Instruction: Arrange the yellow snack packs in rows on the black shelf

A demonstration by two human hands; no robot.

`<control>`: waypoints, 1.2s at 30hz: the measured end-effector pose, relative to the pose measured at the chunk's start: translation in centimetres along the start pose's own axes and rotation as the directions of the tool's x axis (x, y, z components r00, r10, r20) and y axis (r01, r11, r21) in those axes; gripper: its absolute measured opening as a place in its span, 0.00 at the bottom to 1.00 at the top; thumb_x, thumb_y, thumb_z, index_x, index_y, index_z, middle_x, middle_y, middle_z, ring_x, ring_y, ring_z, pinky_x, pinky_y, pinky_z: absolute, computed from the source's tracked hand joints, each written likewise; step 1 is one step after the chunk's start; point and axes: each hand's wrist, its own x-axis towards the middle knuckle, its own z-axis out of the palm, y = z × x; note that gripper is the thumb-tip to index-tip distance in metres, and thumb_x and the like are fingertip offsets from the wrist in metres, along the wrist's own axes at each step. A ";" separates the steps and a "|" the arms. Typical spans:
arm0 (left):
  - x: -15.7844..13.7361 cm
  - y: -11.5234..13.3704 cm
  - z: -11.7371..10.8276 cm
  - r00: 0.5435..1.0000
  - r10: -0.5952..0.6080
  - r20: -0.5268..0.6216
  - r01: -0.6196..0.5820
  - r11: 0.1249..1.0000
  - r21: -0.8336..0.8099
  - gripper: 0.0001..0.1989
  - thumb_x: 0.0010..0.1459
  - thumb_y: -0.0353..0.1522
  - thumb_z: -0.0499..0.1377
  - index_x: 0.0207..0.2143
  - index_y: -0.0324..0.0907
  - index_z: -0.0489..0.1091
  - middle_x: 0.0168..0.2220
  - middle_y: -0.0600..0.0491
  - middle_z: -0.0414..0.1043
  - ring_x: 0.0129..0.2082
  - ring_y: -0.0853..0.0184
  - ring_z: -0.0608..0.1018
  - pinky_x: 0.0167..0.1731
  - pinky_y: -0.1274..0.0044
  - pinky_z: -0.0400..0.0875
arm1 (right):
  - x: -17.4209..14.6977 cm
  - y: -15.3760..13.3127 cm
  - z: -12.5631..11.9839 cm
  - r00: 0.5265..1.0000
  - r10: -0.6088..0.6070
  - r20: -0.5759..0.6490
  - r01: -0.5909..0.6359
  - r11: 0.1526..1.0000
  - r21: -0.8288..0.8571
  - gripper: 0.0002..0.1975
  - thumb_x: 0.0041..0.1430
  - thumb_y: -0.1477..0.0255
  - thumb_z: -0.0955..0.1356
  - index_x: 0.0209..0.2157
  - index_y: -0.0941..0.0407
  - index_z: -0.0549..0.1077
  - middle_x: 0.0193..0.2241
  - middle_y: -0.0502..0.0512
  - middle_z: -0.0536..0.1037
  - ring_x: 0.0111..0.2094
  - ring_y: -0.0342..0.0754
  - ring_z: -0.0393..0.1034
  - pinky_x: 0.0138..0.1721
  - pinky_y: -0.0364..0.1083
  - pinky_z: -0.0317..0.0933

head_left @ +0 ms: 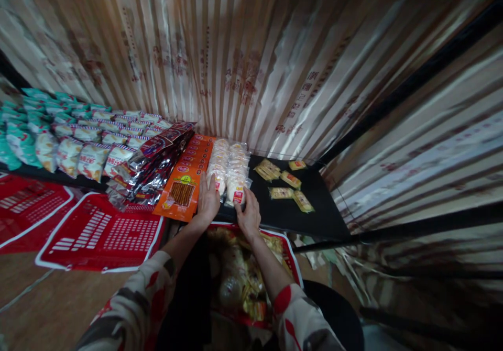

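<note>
Two rows of clear-wrapped white crackers [229, 165] with red labels stand on the black shelf in front of me. My left hand [209, 200] lies along the left row's front, fingers stretched out and touching it beside the orange bag. My right hand [248, 212] has its thumb and fingers around the front cracker packet [236, 189] of the right row. The orange snack bag [184, 181], its window showing brown sticks, lies close to the left hand. Several small yellow packets [282, 193] lie loose to the right.
Dark red snack bags [151, 162], white chip bags [92, 160] and teal bags [21, 141] fill the shelf's left side. Red baskets [102, 236] sit below. A red-rimmed basket [294, 262] holding packets is beneath my arms. Black poles [393, 94] and a corrugated wall [236, 52] bound the shelf.
</note>
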 end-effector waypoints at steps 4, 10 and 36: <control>-2.2 1.3 -1.5 0.999 0.049 -0.024 -0.050 0.998 -0.031 0.17 0.57 0.25 0.48 0.49 0.37 0.65 0.57 0.43 0.57 0.60 0.60 0.58 0.58 0.66 0.58 | 0.1 -0.1 -0.1 1.000 0.020 0.002 -0.020 1.000 0.000 0.27 0.58 0.62 0.60 0.58 0.53 0.59 0.57 0.59 0.61 0.56 0.52 0.55 0.53 0.52 0.55; -10.6 3.1 -2.5 0.960 0.121 0.253 -0.091 0.988 -0.126 0.14 0.56 0.24 0.46 0.40 0.39 0.69 0.45 0.47 0.68 0.47 0.66 0.70 0.50 0.74 0.65 | -1.7 0.1 -1.3 0.991 0.032 -0.132 -0.012 0.989 0.150 0.23 0.58 0.66 0.58 0.53 0.58 0.65 0.54 0.63 0.62 0.54 0.51 0.57 0.49 0.51 0.60; -16.5 3.9 -3.8 0.570 -0.504 0.650 0.743 0.654 -0.144 0.10 0.49 0.29 0.58 0.37 0.39 0.65 0.27 0.56 0.68 0.28 0.71 0.73 0.30 0.81 0.68 | -17.4 1.5 -6.6 0.939 -0.100 0.329 0.030 0.977 0.210 0.16 0.60 0.66 0.59 0.44 0.52 0.74 0.43 0.56 0.76 0.46 0.50 0.69 0.49 0.53 0.63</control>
